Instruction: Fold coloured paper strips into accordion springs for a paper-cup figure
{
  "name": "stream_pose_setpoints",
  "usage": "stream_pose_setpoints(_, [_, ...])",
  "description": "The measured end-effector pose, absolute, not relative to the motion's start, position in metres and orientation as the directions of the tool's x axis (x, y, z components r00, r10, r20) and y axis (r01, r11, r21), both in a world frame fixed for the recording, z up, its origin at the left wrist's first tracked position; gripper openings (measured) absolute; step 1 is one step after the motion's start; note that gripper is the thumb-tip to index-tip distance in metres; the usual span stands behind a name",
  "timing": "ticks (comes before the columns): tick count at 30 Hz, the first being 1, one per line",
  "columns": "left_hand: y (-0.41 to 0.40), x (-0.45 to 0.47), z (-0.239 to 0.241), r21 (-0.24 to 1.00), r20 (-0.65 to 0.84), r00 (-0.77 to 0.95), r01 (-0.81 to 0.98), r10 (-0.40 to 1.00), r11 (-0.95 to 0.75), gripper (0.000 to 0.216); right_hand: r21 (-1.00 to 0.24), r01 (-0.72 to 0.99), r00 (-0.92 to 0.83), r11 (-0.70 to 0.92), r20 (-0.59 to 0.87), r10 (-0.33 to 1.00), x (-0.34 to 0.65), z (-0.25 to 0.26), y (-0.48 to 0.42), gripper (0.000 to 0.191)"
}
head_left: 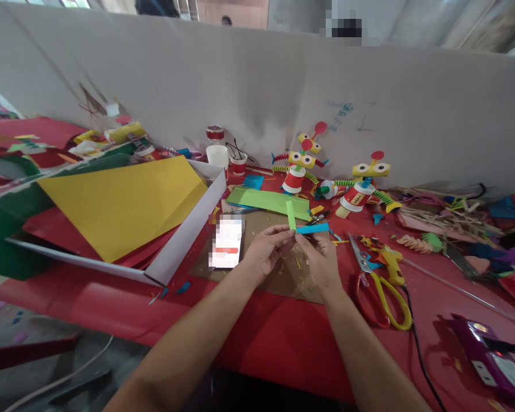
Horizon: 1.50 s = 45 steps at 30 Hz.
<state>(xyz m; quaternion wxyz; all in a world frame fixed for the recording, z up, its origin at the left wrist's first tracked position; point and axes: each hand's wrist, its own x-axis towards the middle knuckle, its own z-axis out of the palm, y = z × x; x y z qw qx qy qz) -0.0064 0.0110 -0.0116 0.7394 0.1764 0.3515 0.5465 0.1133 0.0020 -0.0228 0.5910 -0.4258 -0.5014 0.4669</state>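
My left hand [271,247] and my right hand [320,258] meet over a brown cardboard sheet [266,300]. Between their fingertips are two paper strips joined at one end in a corner. The green paper strip [290,214] points up and away, while the blue paper strip [313,229] runs out to the right. Both hands are closed in a pinch at that corner. Left of my hands lies a phone [227,243] with a lit screen. A wide green paper piece [268,201] rests just behind them.
Scissors [380,286] and a yellow glue gun [384,258] with a black cord lie right. A purple power strip [493,360] is nearer. At left stands a white box [184,234] of coloured paper. Paper-cup robot figures [358,194] stand at the back, before a pale partition [175,74].
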Motion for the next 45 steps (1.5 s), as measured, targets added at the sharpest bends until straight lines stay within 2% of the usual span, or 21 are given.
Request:
stream_pose_setpoints(4, [0.010,-0.003,-0.012,0.668,-0.295,0.133,-0.680,0.946,0.303,0.015,-0.972,-0.133,0.156,0.193,0.171,0.973,0.110,-0.024,0.001,0.011])
stream_pose_setpoints(8, [0.010,0.000,-0.013,0.671,-0.265,0.101,-0.695,0.959,0.259,0.016,-0.948,-0.253,0.150,0.191,0.157,0.976,0.105,-0.027,0.001,0.008])
stream_pose_setpoints(16, [0.005,0.004,-0.018,0.808,-0.159,0.031,-0.570,0.987,0.148,0.033,-0.916,-0.353,0.241,0.191,0.108,0.964,0.102,-0.031,0.002,0.011])
stream_pose_setpoints(23, [0.005,0.005,-0.018,0.789,-0.190,0.043,-0.588,0.981,0.179,0.033,-0.871,-0.467,0.253,0.152,0.033,0.967,0.100,-0.026,0.001,0.010])
stream_pose_setpoints(31, [0.005,0.005,-0.017,0.795,-0.169,0.059,-0.582,0.984,0.172,0.031,-0.790,-0.613,0.259,-0.011,-0.214,0.942,0.100,-0.023,0.002,0.017])
stream_pose_setpoints(34, [0.005,0.005,-0.018,0.793,-0.192,0.057,-0.579,0.980,0.189,0.031,-0.799,-0.601,0.243,-0.013,-0.199,0.949,0.099,-0.023,0.001,0.016])
stream_pose_setpoints(40, [0.005,0.002,-0.013,0.773,-0.267,0.056,-0.584,0.962,0.248,0.033,-0.870,-0.489,0.215,0.068,-0.045,0.976,0.099,-0.028,0.000,0.011])
stream_pose_setpoints(45, [0.004,0.001,-0.006,0.773,-0.262,0.045,-0.588,0.964,0.238,0.029,-0.833,-0.553,0.211,0.000,-0.140,0.967,0.103,-0.025,0.003,0.017])
